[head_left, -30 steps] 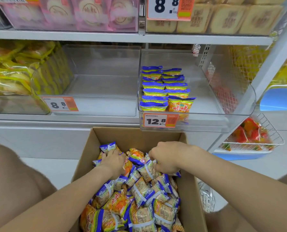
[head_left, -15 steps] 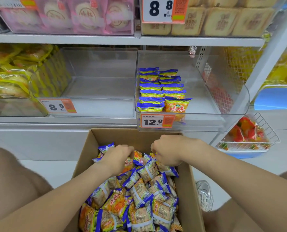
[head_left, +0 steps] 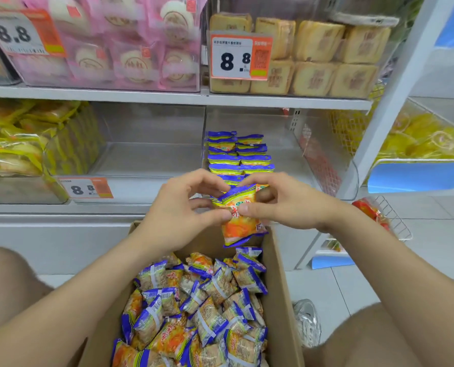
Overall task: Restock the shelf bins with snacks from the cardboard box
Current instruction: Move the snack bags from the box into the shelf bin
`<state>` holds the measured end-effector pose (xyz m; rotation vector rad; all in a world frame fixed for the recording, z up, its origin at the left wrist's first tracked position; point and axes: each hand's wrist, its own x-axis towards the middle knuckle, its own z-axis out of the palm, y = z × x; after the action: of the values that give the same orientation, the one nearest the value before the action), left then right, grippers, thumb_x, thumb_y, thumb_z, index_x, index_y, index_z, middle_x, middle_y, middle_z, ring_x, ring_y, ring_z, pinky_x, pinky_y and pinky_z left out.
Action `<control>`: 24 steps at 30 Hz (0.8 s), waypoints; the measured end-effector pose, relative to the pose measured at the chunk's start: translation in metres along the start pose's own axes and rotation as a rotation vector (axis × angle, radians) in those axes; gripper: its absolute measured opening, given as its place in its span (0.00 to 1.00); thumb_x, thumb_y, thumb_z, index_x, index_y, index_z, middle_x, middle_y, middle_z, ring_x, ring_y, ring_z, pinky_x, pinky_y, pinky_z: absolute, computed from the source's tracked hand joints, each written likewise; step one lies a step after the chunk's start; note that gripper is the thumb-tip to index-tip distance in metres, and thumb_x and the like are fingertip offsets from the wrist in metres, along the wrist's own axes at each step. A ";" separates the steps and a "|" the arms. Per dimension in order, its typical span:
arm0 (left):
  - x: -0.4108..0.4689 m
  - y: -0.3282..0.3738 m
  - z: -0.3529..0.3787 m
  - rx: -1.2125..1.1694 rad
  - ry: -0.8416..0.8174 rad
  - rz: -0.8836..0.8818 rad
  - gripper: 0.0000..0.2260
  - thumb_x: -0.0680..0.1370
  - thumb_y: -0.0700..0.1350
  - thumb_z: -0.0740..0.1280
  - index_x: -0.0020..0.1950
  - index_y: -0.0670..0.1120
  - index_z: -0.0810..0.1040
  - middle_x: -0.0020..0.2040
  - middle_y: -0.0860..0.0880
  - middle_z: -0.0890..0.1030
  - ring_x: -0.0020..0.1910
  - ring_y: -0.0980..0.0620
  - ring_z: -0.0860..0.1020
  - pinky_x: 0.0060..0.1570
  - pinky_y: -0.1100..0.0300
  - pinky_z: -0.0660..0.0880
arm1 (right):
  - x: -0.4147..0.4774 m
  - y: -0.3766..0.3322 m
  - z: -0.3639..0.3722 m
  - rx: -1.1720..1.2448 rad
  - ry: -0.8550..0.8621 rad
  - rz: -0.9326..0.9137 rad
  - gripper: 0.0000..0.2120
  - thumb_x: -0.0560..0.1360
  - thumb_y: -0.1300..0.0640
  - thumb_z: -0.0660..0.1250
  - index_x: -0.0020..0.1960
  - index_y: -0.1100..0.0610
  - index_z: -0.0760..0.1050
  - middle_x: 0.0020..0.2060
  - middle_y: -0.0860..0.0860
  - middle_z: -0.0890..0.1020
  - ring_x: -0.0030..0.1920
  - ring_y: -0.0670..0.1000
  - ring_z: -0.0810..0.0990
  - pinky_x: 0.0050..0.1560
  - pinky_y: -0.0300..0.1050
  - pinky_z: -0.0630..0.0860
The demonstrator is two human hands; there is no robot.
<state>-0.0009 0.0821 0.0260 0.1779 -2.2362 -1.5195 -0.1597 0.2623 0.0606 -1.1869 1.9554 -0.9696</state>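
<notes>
An open cardboard box (head_left: 281, 274) at the bottom centre holds several blue-and-orange snack packets (head_left: 207, 300). Above its far edge, my left hand (head_left: 183, 207) and my right hand (head_left: 279, 202) pinch a small bunch of the same snack packets (head_left: 237, 221) between thumbs and fingers. The bunch hangs in front of a clear shelf bin (head_left: 294, 154). Two rows of matching packets (head_left: 236, 154) stand at the left of that bin; its right half holds nothing.
A clear bin (head_left: 146, 160) with an 8.8 price tag sits left of the target bin. Yellow packets (head_left: 22, 139) fill the far-left bin. Pink and tan pastries line the upper shelf (head_left: 167, 96). A wire basket (head_left: 390, 221) hangs lower right. My knees flank the box.
Both hands have risen out of the box, lifting a bunch of snack packets up towards the bin front. The view has tilted upward and closer to the shelf.
</notes>
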 end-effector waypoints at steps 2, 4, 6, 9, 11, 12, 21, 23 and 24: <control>0.005 0.002 0.003 0.008 0.086 0.029 0.21 0.72 0.41 0.82 0.61 0.50 0.80 0.57 0.54 0.83 0.58 0.52 0.82 0.51 0.58 0.83 | -0.001 -0.004 -0.006 0.084 0.069 -0.012 0.14 0.78 0.51 0.75 0.61 0.50 0.77 0.37 0.50 0.85 0.38 0.48 0.83 0.42 0.44 0.78; 0.009 0.001 0.007 0.176 0.170 0.085 0.20 0.76 0.45 0.78 0.65 0.52 0.77 0.60 0.57 0.81 0.58 0.55 0.81 0.50 0.61 0.82 | 0.002 -0.003 -0.017 0.170 0.205 -0.008 0.13 0.78 0.53 0.75 0.60 0.54 0.78 0.41 0.49 0.88 0.41 0.45 0.86 0.43 0.42 0.79; 0.013 -0.005 0.009 0.438 0.193 0.186 0.18 0.79 0.44 0.74 0.67 0.52 0.76 0.62 0.57 0.78 0.59 0.57 0.79 0.55 0.60 0.79 | 0.008 0.003 -0.031 0.162 0.441 -0.023 0.12 0.77 0.52 0.76 0.58 0.53 0.79 0.42 0.48 0.88 0.40 0.44 0.86 0.42 0.41 0.79; 0.018 -0.012 0.014 0.715 0.070 0.292 0.16 0.79 0.40 0.71 0.66 0.50 0.77 0.63 0.54 0.76 0.64 0.54 0.75 0.63 0.54 0.75 | 0.017 0.020 -0.044 -0.165 0.665 0.025 0.12 0.74 0.49 0.78 0.54 0.47 0.79 0.43 0.46 0.86 0.42 0.45 0.85 0.45 0.40 0.78; 0.019 -0.014 0.020 0.841 -0.015 0.289 0.16 0.79 0.40 0.70 0.67 0.49 0.77 0.65 0.52 0.76 0.66 0.50 0.73 0.64 0.50 0.75 | 0.020 0.025 -0.041 -0.376 0.550 0.117 0.16 0.74 0.49 0.78 0.59 0.46 0.79 0.47 0.46 0.85 0.44 0.46 0.83 0.46 0.41 0.76; 0.020 -0.015 0.023 0.900 -0.056 0.281 0.17 0.80 0.41 0.69 0.69 0.49 0.77 0.66 0.52 0.76 0.66 0.50 0.73 0.65 0.50 0.75 | 0.023 0.027 -0.037 -0.433 0.459 0.164 0.18 0.74 0.49 0.78 0.62 0.47 0.80 0.50 0.47 0.85 0.45 0.48 0.83 0.47 0.41 0.74; 0.020 -0.020 0.030 0.971 -0.161 0.230 0.18 0.84 0.45 0.64 0.74 0.52 0.71 0.67 0.54 0.76 0.64 0.51 0.74 0.62 0.53 0.76 | 0.039 0.029 -0.033 -0.403 0.381 0.404 0.20 0.72 0.48 0.78 0.59 0.57 0.81 0.53 0.55 0.83 0.55 0.55 0.80 0.50 0.48 0.76; 0.020 -0.022 0.029 0.974 -0.164 0.230 0.18 0.84 0.45 0.64 0.74 0.52 0.71 0.67 0.53 0.77 0.64 0.50 0.74 0.62 0.53 0.76 | 0.042 0.025 -0.036 -0.249 0.344 0.430 0.21 0.72 0.49 0.78 0.61 0.55 0.78 0.51 0.52 0.82 0.51 0.53 0.82 0.52 0.50 0.79; 0.020 -0.023 0.028 0.977 -0.167 0.228 0.18 0.84 0.45 0.64 0.74 0.52 0.71 0.67 0.53 0.77 0.64 0.50 0.74 0.62 0.52 0.76 | 0.044 0.024 -0.037 -0.172 0.329 0.438 0.19 0.73 0.49 0.78 0.59 0.55 0.76 0.49 0.52 0.82 0.49 0.52 0.82 0.52 0.52 0.81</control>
<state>-0.0338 0.0905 0.0021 0.0705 -2.8243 -0.2389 -0.2172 0.2396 0.0536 -0.6606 2.4643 -0.8104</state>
